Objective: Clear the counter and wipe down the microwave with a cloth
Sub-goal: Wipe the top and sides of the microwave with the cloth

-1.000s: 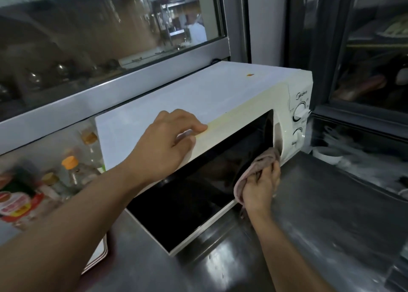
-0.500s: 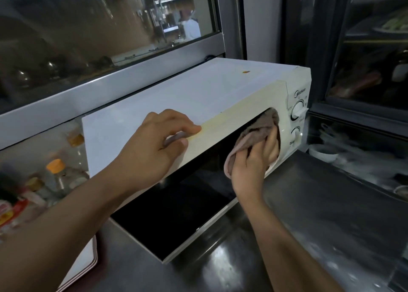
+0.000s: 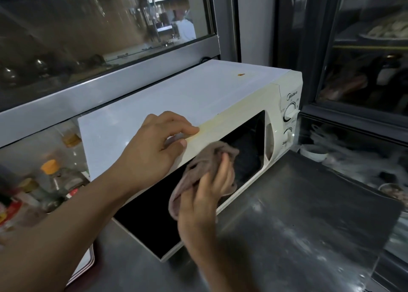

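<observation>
The right hand (image 3: 205,194) has come down and toward the lower centre of the frame since 0.5 s ago, when it pressed the cloth (image 3: 205,161) high against the right end of the door window, next to the dials. Now it holds the bunched brownish cloth against the middle of the dark door glass, fingers curled around the fabric, and the right end of the window is uncovered. 1.0 s ago the same hand was low at the window's right edge, so the cloth has gone up and back across the glass.

The left hand (image 3: 154,150) has stayed where it was, on the front top edge of the microwave (image 3: 198,93), fingers bent and thumb tucked under the yellowed strip above the door, gripping that edge.

The microwave sits in the middle of the frame on a steel counter (image 3: 298,214), its back against a metal window frame (image 3: 88,93) at upper left. 2 dials (image 3: 290,113) are at its right end, and a small orange speck (image 3: 241,74) lies on its top. Bottles (image 3: 53,174) crowd the left edge beside it. Bare counter spreads from the microwave's front to the lower right, up to a dark-framed glass case (image 3: 353,119) at the right.
</observation>
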A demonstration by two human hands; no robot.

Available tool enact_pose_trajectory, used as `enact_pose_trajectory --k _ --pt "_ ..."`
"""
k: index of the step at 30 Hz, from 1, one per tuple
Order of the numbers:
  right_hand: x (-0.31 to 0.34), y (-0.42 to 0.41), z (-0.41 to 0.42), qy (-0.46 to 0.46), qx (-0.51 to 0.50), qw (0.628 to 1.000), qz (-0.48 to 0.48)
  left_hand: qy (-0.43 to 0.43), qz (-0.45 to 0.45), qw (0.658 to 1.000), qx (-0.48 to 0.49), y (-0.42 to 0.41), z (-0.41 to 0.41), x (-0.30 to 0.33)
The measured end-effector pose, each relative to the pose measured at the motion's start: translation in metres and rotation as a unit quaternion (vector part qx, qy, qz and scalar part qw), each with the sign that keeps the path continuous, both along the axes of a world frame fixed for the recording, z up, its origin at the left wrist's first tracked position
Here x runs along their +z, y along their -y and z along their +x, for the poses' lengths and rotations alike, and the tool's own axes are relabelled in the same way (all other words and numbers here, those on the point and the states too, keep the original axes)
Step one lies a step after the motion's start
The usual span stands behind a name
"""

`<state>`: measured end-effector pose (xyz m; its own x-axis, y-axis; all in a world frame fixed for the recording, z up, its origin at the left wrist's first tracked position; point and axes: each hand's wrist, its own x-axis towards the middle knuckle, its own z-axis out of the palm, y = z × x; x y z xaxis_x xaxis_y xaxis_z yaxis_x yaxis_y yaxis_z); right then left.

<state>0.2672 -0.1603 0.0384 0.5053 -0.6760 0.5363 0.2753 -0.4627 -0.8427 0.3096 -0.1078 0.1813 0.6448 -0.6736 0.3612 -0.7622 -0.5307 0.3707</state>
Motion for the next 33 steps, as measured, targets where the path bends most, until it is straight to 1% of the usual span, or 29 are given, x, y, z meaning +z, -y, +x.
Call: enact_pose_trajectory --k 2,5,8,11,12,14,15,16,18,20,23,26,27,29,30,31,33 --pt "0.000 -0.011 -0.001 0.009 0.001 1.000 -0.003 0.009 0.006 1.000 0.001 -0.001 0.000 0.000" --pt "-0.003 0.021 0.011 0.001 -0.021 1.000 -0.023 0.013 0.004 1.000 -0.003 -0.002 -0.001 -0.001" --pt "0.002 0.073 0.033 -0.029 -0.086 0.995 0.041 0.012 -0.001 1.000 -0.006 -0.001 -0.001 -0.002" --pt "-0.010 0.092 0.045 -0.023 -0.064 0.996 0.057 0.012 -0.010 1.000 -0.003 -0.001 0.000 -0.002" --pt "-0.021 0.091 0.045 -0.034 -0.066 0.995 0.070 0.011 -0.012 1.000 -0.002 -0.001 0.000 -0.002" --pt "-0.052 0.092 0.041 -0.092 -0.079 0.983 0.135 0.010 -0.011 1.000 -0.002 -0.001 -0.002 -0.002" --pt "-0.062 0.093 0.038 -0.106 -0.070 0.977 0.173 0.010 -0.012 1.000 -0.003 -0.001 -0.002 -0.002" --pt "-0.069 0.095 0.036 -0.101 -0.052 0.973 0.201 0.007 -0.012 1.000 -0.004 -0.001 -0.001 -0.003" --pt "-0.072 0.098 0.034 -0.082 -0.034 0.971 0.223 0.008 -0.011 1.000 -0.001 0.000 0.000 -0.002" --pt "-0.069 0.090 0.033 -0.092 -0.045 0.969 0.227 0.015 -0.008 1.000 0.006 0.001 0.001 -0.001" --pt "-0.072 0.042 0.026 -0.101 -0.029 0.967 0.233 0.026 -0.002 1.000 0.010 0.002 0.000 -0.001" --pt "-0.075 -0.014 0.009 -0.041 -0.032 0.955 0.291 0.047 0.007 0.999 0.017 0.002 -0.004 -0.001" --pt "-0.074 -0.026 0.002 -0.030 -0.015 0.961 0.275 0.058 0.010 0.998 0.019 0.001 -0.006 0.001" --pt "-0.072 -0.029 -0.011 -0.028 0.039 0.984 0.173 0.075 0.014 0.997 0.019 -0.003 -0.009 0.005" --pt "-0.071 -0.017 -0.011 -0.027 0.041 0.989 0.137 0.081 0.013 0.996 0.019 -0.006 -0.010 0.007" --pt "-0.067 -0.001 -0.006 -0.033 0.022 0.992 0.123 0.086 0.013 0.996 0.021 -0.011 -0.012 0.010" --pt "-0.053 0.037 0.007 -0.081 -0.020 0.985 0.150 0.096 0.013 0.995 0.037 -0.024 -0.017 0.010"
